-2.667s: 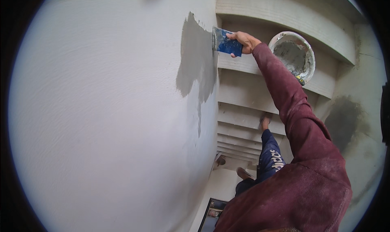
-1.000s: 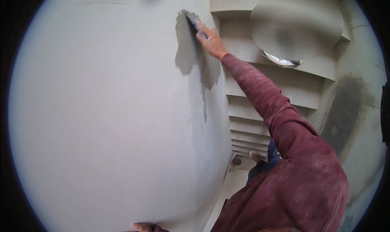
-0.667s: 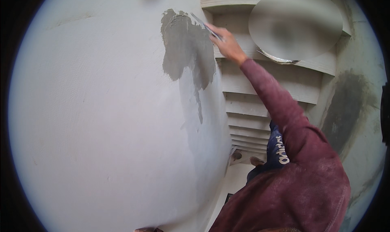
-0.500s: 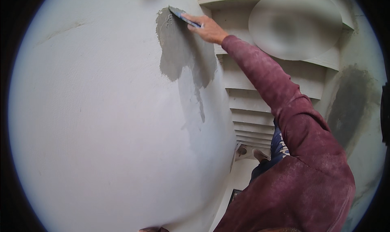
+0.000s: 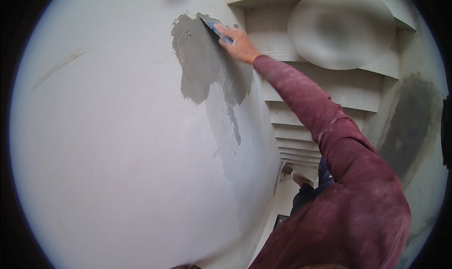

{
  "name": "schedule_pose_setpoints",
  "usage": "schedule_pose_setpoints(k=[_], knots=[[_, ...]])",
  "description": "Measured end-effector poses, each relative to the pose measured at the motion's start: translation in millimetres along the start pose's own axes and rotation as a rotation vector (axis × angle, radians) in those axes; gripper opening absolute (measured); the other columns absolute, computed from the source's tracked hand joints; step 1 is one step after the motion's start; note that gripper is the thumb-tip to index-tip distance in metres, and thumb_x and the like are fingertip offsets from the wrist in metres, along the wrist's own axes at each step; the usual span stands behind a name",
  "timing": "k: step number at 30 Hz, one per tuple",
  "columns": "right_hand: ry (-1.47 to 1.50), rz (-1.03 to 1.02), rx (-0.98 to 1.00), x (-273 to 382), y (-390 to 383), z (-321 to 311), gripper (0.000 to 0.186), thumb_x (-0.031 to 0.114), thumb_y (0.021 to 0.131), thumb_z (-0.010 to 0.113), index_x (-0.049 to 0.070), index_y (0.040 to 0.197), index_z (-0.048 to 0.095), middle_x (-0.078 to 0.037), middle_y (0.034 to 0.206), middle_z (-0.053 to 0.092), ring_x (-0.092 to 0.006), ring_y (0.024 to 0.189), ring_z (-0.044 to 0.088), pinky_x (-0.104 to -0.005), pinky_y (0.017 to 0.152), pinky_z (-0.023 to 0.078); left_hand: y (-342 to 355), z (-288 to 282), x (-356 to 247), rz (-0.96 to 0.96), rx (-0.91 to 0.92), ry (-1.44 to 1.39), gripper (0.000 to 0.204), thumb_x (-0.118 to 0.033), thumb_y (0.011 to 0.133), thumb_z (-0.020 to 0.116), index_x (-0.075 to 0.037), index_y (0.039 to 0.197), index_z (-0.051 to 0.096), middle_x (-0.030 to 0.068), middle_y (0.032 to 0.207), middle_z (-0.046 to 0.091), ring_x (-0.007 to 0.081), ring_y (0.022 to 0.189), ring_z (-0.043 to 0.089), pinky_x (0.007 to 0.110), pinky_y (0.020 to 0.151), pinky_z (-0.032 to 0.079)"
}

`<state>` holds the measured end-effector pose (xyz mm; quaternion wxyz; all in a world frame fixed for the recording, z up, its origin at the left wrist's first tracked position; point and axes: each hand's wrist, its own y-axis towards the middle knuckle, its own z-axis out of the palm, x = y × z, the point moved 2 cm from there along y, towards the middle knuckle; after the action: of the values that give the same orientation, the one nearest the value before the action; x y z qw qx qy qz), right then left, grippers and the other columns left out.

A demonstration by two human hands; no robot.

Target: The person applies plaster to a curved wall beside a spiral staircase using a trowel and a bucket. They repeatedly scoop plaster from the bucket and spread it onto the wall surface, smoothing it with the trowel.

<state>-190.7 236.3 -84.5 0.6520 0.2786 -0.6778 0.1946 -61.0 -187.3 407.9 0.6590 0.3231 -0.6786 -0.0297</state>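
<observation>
My right hand (image 5: 239,44) is wrapped round a trowel (image 5: 217,32) with blue on it, seen nearly edge-on. The blade tip rests near the top of a wet grey plaster patch (image 5: 195,76) on the pale wall (image 5: 117,151). The patch has ragged edges, a small ridge at its upper left and a thin streak running down from it. Of my left arm only a sliver of dark sleeve (image 5: 183,266) shows at the lower edge, and the left hand is out of sight.
Pale stairs (image 5: 325,85) run down beside the wall on the right. A dark grey patch (image 5: 408,123) marks the far right wall. My shoe (image 5: 301,178) stands below, close to a small dark round thing (image 5: 287,169). A blurred round spot (image 5: 341,29) hides part of the upper steps.
The view has shifted slightly. My right hand and the trowel have moved a little down relative to the picture, the blade still at the patch's upper part.
</observation>
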Motion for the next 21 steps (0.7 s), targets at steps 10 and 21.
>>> schedule_pose_setpoints(k=[10,21], knots=[[-0.03,0.08,0.282,-11.9,38.9,-42.7,0.044,0.017,0.085,0.052,0.015,0.128,0.05,-0.014,0.123,0.055,-0.0292,0.107,0.054,-0.0328,0.096,0.038,-5.5,-6.6,12.7,-0.026,0.07,0.052,0.074,-0.059,0.091,0.024,-0.001,0.138,0.032,0.0244,0.145,0.02,0.045,0.134,0.016,0.062,0.103,0.012],[0.085,0.117,0.737,-1.9,-50.3,-39.8,0.044,0.011,0.089,0.05,0.023,0.131,0.049,-0.006,0.135,0.047,-0.0228,0.118,0.047,-0.0346,0.104,0.033,-8.6,-6.0,11.9,-0.025,0.032,0.071,0.074,-0.058,0.091,0.025,-0.001,0.137,0.034,0.0258,0.144,0.022,0.0457,0.133,0.018,0.063,0.103,0.012]])
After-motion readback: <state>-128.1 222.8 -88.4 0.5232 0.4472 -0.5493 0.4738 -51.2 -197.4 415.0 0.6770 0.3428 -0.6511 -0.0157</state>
